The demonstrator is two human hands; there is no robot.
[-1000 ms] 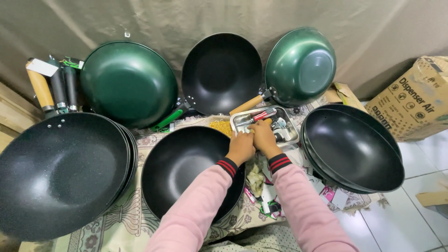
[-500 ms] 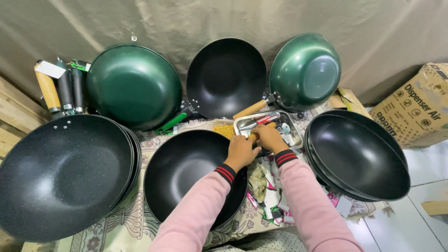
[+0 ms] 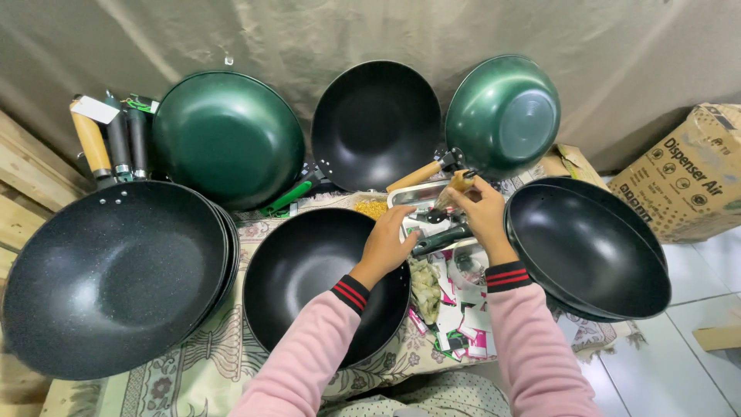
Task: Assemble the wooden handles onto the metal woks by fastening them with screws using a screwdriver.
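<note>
A black wok point(image 3: 316, 286) lies on a patterned cloth point(image 3: 177, 371) in front of me. My left hand point(image 3: 386, 245) sits on its right rim with the fingers curled over the edge. My right hand point(image 3: 485, 218) is just to the right, above a shallow metal tray point(image 3: 413, 193), and grips a short wooden handle point(image 3: 458, 184) with a dark end. A dark handle point(image 3: 440, 239) lies below my right hand, between both hands. Both sleeves are pink with striped cuffs.
A stack of speckled black woks point(image 3: 116, 278) fills the left. Black woks point(image 3: 590, 251) are stacked at the right. A green wok point(image 3: 228, 139), a black wok point(image 3: 376, 123) and a green wok point(image 3: 503, 112) lean on the back curtain. Spare handles point(image 3: 108, 143), paper tags point(image 3: 455, 328), a cardboard box point(image 3: 687, 177).
My right hand has risen from the tray with the wooden handle in it. My left hand has shifted down onto the wok's rim.
</note>
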